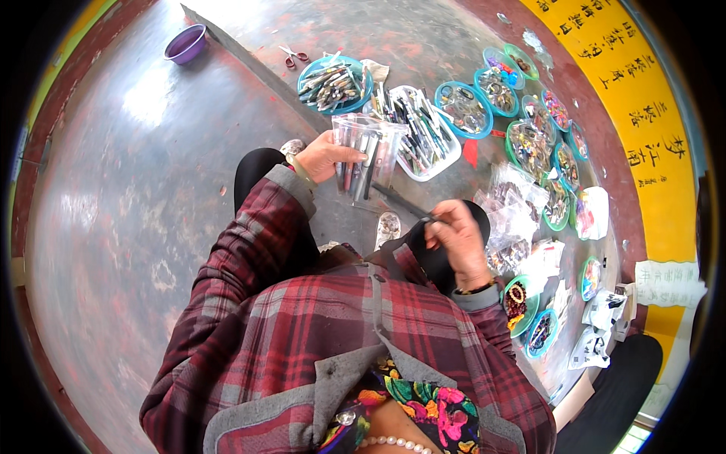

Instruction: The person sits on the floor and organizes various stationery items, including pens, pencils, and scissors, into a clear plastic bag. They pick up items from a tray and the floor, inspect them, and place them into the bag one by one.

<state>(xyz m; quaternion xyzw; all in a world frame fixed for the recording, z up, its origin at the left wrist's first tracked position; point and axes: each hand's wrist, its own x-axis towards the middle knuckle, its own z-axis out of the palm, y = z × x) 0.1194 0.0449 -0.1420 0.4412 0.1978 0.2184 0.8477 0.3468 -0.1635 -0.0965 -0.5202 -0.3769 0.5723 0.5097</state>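
Observation:
My left hand (327, 157) is closed on a clear plastic bag (390, 138), thumb across its front. Several pens (349, 172), dark and reddish, stand upright inside the bag. In my closed right hand (460, 240) is a long, thin, dark stick-like thing (408, 205), its exact kind unclear. It slants up to the left, and its far tip is by the lower right edge of the bag; whether they touch, I cannot tell. Beyond the bag lie a white tray (451, 155) full of pens and a blue basin (368, 85) heaped with more pens.
Red-handled scissors (293, 57) lie on the floor past the basin. A purple bowl (185, 45) sits far left. Along the right stand several round baskets of small items, among them a blue one (484, 130). Clear plastic bags (508, 208) lie by my right knee.

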